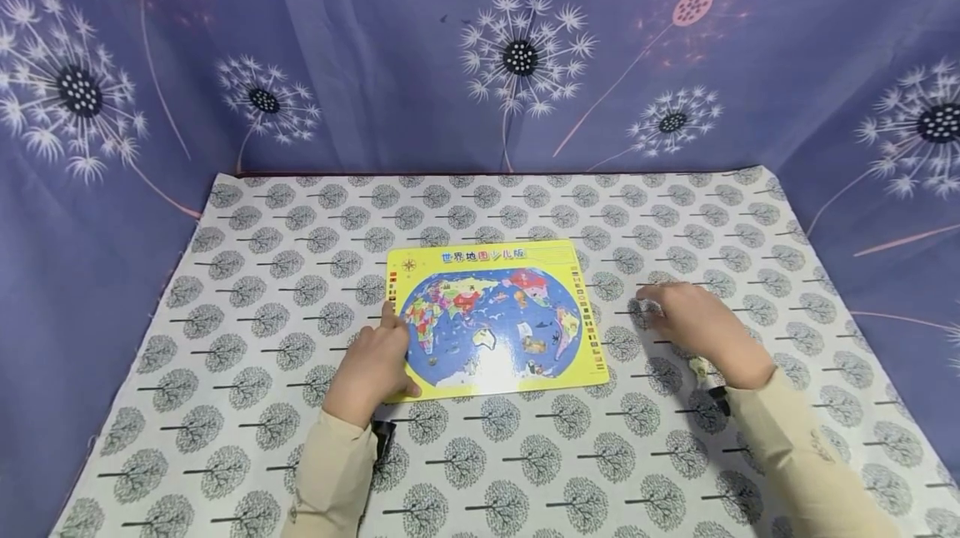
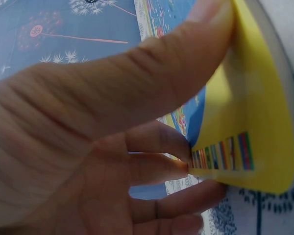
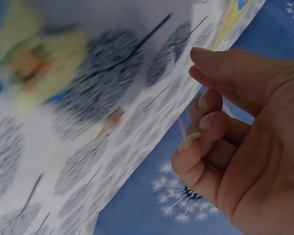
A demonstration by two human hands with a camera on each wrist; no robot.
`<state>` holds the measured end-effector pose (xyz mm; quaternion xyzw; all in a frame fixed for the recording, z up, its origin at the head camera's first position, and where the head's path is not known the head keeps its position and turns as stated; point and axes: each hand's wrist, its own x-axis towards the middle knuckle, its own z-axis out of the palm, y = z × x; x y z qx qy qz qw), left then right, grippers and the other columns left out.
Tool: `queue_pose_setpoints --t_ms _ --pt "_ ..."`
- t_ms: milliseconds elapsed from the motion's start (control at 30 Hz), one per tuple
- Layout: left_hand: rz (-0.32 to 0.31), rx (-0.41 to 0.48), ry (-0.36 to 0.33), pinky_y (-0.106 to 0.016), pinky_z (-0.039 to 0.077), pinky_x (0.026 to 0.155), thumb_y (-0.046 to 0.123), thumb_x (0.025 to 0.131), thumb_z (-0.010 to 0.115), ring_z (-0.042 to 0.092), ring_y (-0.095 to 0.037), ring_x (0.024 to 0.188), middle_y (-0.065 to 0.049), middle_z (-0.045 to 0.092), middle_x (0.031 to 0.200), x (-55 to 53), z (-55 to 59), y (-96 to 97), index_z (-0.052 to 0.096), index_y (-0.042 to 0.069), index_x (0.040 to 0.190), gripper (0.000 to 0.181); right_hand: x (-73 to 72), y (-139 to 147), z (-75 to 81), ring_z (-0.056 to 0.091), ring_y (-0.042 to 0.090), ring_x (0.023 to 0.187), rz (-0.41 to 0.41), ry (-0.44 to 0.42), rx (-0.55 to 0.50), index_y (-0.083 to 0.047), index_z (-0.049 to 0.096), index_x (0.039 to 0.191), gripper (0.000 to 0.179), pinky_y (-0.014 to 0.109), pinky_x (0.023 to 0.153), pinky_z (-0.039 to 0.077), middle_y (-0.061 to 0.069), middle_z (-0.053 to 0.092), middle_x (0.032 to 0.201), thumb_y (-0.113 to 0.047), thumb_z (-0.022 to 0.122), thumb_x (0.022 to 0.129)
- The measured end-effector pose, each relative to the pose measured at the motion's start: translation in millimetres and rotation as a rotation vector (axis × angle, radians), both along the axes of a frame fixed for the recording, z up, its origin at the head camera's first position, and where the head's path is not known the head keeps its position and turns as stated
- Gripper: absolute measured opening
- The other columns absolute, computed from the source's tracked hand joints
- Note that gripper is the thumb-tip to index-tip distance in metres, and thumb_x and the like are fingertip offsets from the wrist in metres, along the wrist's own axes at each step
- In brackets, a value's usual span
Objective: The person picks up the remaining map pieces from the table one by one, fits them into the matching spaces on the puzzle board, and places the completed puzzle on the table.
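A yellow-bordered world map puzzle board [image 1: 495, 392] lies flat on the table, its blue ocean holding coloured land shapes. A pale, dark-outlined patch shows low in its middle. My left hand [image 1: 372, 365] holds the board's near left corner; in the left wrist view the thumb [image 2: 152, 73] lies on the yellow border and the other fingers are against the side edge. Right of the board hovers my right hand [image 1: 693, 323], fingers loosely curled, with nothing visible between them. Below its wrist lies a yellowish puzzle piece [image 1: 699, 369], blurred in the right wrist view. A smaller coloured piece [image 3: 110, 122] lies beyond it.
A white cloth [image 1: 255, 388] printed with grey trees covers the table. Purple curtains [image 1: 405, 55] with dandelion patterns hang along the back and both sides. Dark straps [image 1: 384, 438] show at the beige sleeve cuffs.
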<state>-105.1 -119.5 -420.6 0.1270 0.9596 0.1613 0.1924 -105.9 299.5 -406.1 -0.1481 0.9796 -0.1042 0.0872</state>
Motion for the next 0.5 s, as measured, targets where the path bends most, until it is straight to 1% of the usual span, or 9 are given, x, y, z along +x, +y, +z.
queue_pose_setpoints --t_ms 133,267,500 --pt "-0.004 -0.007 -0.004 -0.052 0.053 0.087 0.022 0.060 0.098 0.057 -0.048 0.100 -0.041 0.023 0.154 -1.4 -0.3 -0.3 0.042 -0.023 0.139 0.106 2.7 14 -3.7 0.068 0.036 0.083 -0.022 -0.014 -0.007 0.003 0.067 0.122 0.038 0.057 0.079 0.056 0.023 0.072 0.103 0.000 0.073 0.084" --pt "-0.008 -0.015 0.000 -0.053 0.053 0.088 0.023 0.061 0.098 0.057 -0.049 0.101 -0.041 0.023 0.154 -1.4 -0.6 -1.6 0.042 -0.023 0.139 0.107 3.8 24 -6.1 0.069 0.038 0.086 -0.042 -0.033 -0.014 0.002 0.068 0.118 0.034 0.058 0.080 0.056 0.024 0.072 0.101 0.001 0.071 0.085" --pt "-0.010 -0.014 -0.004 -0.055 0.051 0.093 0.024 0.062 0.098 0.057 -0.052 0.105 -0.041 0.023 0.154 -1.5 -1.0 -1.1 0.041 -0.023 0.140 0.107 6.8 42 -10.5 0.070 0.036 0.081 -0.041 -0.028 -0.033 0.003 0.070 0.110 0.024 0.057 0.077 0.057 0.021 0.073 0.095 -0.003 0.073 0.088"
